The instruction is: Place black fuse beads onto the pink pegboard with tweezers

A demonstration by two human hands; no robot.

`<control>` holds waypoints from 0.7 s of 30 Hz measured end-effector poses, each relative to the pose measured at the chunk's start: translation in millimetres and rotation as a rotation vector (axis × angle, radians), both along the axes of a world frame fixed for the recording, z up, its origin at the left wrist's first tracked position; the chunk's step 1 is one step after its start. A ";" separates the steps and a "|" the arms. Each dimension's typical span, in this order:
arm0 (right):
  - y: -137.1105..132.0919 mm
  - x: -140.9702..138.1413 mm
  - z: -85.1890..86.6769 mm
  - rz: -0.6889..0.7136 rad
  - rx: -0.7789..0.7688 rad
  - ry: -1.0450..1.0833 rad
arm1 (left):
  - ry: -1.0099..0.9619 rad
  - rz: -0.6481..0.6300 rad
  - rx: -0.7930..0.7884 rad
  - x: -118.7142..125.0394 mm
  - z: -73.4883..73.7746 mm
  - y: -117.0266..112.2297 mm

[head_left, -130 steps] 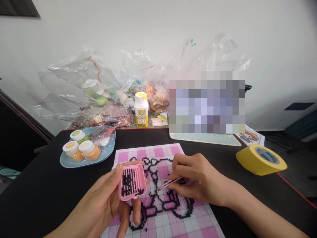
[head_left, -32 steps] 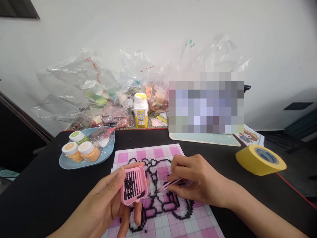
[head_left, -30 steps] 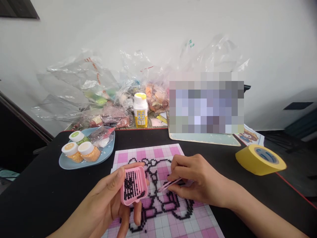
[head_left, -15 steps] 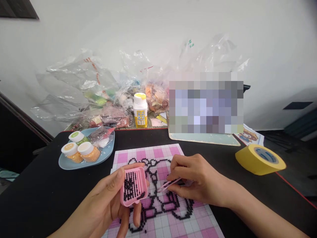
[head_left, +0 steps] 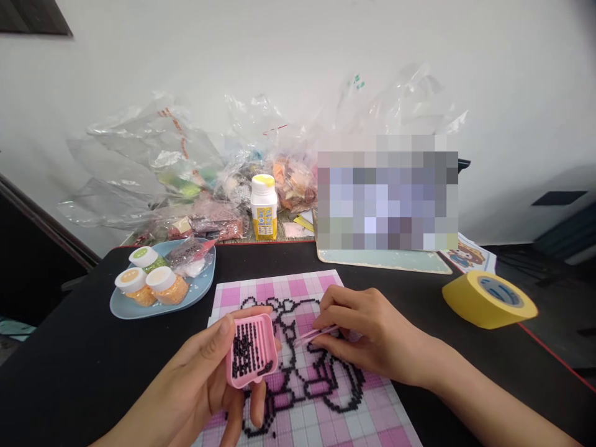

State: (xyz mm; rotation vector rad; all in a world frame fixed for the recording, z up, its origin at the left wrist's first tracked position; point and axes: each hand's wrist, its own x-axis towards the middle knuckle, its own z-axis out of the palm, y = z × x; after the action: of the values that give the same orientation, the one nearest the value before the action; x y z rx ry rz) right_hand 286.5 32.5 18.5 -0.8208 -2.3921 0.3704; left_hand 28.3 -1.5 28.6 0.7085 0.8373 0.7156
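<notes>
My left hand [head_left: 216, 366] grips a small pink ridged tray [head_left: 265, 338], tilted toward me. Black beads [head_left: 244, 354] line up in its grooves, mostly on the left side. Pink tweezers [head_left: 316, 335] are pinched in my right hand [head_left: 367, 335], their tips just right of the tray and over the pegboard. Whether a bead sits between the tips is too small to tell. Beneath both hands lies a pink-and-white checkered pegboard [head_left: 321, 282], with an outline of black beads [head_left: 344, 406] on it. My hands and the tray cover part of that outline.
At left, a blue plate [head_left: 118, 308] carries several bead jars [head_left: 167, 285] and a bead bag. Behind stand a white-and-yellow bottle [head_left: 264, 208] and plastic bags [head_left: 177, 143] against the wall. A yellow tape roll [head_left: 465, 301] lies at right, near a pale board [head_left: 386, 261].
My right hand and the tweezers have shifted slightly up and away from me, the tweezer tips moving up the board. My left hand and the tray have stayed in place.
</notes>
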 end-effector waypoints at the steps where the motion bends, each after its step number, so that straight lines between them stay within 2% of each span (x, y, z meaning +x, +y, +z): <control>1: 0.2 -0.1 -0.2 -0.002 0.002 -0.007 | 0.001 0.001 0.000 -0.3 -0.1 -0.3; 21: 0.6 0.2 -2.6 0.013 -0.011 0.000 | -0.008 0.003 0.009 -0.1 -1.9 0.1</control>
State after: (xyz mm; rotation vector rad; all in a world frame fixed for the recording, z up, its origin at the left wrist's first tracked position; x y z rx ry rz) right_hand 286.7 33.1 16.0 -0.8107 -2.3979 0.3887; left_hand 28.2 -1.4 26.6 0.7125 0.8280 0.7247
